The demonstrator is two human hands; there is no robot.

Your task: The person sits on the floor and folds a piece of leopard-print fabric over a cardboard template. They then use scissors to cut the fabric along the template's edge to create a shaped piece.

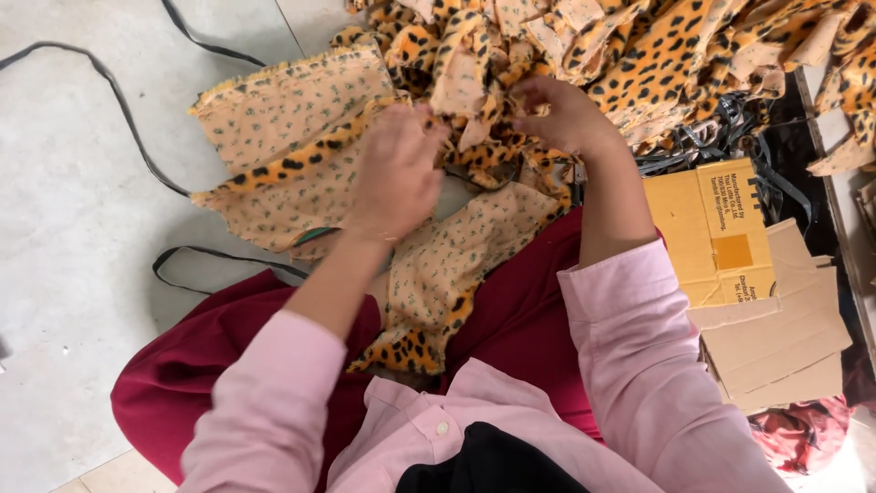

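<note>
- Two hands are at work on the leopard-print fabric: your left hand [397,169] and your right hand [557,114] meet at the near edge of the heap of cut pieces [639,46].
- Your left hand is closed on a fabric piece [292,146], fingers curled over the spot where the spotted pile face folds against its pale backing.
- Your right hand is pinched shut on a small strip of the same fabric at the edge of the heap, just beside your left; which scrap it has exactly is hard to tell among the folds.
- Another piece [438,283] hangs from under your hands across your red lap [520,319], backing side up, its spotted edge showing at the bottom.
- The step looks like separating or lining up one piece against another, judged from how both grips come together.
- The next move would call for a steady hold with the left while the right draws its strip free of the tangle, without dragging neighbouring scraps along.
- Black straps [128,119] loop across the grey floor [73,274] on your left; flattened cardboard boxes [739,274] lie on your right, well clear of your hands.
</note>
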